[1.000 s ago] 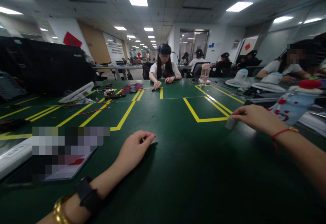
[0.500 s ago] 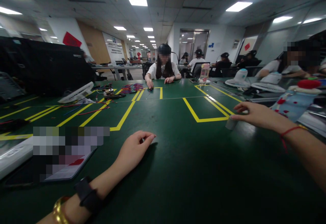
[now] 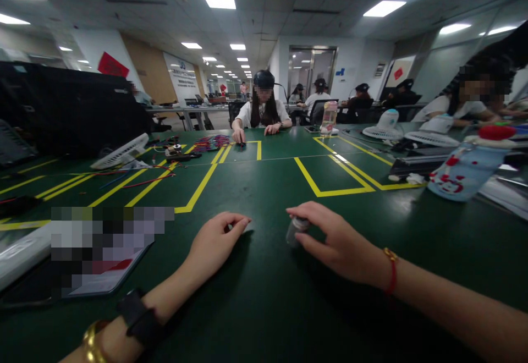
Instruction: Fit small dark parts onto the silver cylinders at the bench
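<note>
My right hand (image 3: 338,242) grips a small clear bottle (image 3: 293,233) with a greyish top, thumb on the near side and fingers on the far side. The bottle is slightly tilted, and I cannot tell whether its base touches the table. To its left, my left hand (image 3: 218,240) rests on the green tabletop (image 3: 264,291), fingers curled in against the thumb. Whatever those fingers may hold is hidden. A gap of bare table separates the two hands.
Left of me lie a flat tablet-like item (image 3: 124,267) and a white box-like object (image 3: 25,256). Wires (image 3: 154,179) and a white fan (image 3: 119,153) are beyond. A blue patterned cup (image 3: 462,170) stands right. Yellow tape (image 3: 346,192) marks the table. A person (image 3: 264,107) sits opposite.
My right hand has brought the small bottle left and closer, from beside the tape at the right to the table's middle. My left hand has stayed in place.
</note>
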`<state>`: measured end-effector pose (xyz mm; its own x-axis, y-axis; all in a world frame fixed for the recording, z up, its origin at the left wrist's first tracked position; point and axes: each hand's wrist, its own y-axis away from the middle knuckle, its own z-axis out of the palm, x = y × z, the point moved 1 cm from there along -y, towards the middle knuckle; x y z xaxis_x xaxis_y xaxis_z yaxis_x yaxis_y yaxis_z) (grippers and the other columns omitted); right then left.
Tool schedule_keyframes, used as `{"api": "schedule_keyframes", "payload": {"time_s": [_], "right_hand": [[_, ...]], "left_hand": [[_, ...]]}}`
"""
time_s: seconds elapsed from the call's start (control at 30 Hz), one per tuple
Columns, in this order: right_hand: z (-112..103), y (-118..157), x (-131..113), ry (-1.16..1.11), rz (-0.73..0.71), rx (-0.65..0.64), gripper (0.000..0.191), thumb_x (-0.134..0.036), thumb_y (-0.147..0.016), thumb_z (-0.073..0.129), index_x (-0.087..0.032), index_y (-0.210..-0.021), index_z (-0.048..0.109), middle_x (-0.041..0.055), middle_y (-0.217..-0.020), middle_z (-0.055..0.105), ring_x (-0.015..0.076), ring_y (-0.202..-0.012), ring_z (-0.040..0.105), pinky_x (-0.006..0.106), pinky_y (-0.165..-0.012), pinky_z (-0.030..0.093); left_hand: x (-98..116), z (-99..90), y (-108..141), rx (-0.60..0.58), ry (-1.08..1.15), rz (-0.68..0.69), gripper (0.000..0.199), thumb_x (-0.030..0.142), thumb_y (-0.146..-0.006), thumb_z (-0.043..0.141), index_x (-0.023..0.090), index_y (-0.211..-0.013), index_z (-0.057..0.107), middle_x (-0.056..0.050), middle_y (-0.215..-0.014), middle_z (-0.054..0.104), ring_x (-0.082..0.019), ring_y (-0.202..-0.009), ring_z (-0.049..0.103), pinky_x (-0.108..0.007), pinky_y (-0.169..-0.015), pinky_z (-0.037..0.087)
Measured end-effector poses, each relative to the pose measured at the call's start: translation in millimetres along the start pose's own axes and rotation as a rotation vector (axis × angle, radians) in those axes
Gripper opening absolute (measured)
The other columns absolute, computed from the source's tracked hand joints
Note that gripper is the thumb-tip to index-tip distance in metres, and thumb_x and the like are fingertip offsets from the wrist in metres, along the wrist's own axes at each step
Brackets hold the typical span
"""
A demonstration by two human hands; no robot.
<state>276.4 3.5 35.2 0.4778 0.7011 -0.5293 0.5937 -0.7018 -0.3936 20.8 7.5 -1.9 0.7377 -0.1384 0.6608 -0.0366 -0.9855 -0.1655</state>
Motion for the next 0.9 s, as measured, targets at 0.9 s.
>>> {"api": "schedule_keyframes", "payload": {"time_s": [0.9], "right_hand": [[34, 9, 8, -0.114, 0.147, 0.113, 0.043, -0.023, -0.072, 0.061, -0.022, -0.114, 0.053, 0.0053, -0.111, 0.059, 0.0167, -0.098, 0.056, 0.034, -0.086, 0.045]], "left_hand": [[52, 15.2, 14, 0.123, 0.154, 0.102, 0.024, 0.045, -0.081, 0.055, 0.029, -0.089, 0.072, -0.003, -0.098, 0.056, -0.023, -0.099, 0.05, -0.04, -0.09, 0.036]]}}
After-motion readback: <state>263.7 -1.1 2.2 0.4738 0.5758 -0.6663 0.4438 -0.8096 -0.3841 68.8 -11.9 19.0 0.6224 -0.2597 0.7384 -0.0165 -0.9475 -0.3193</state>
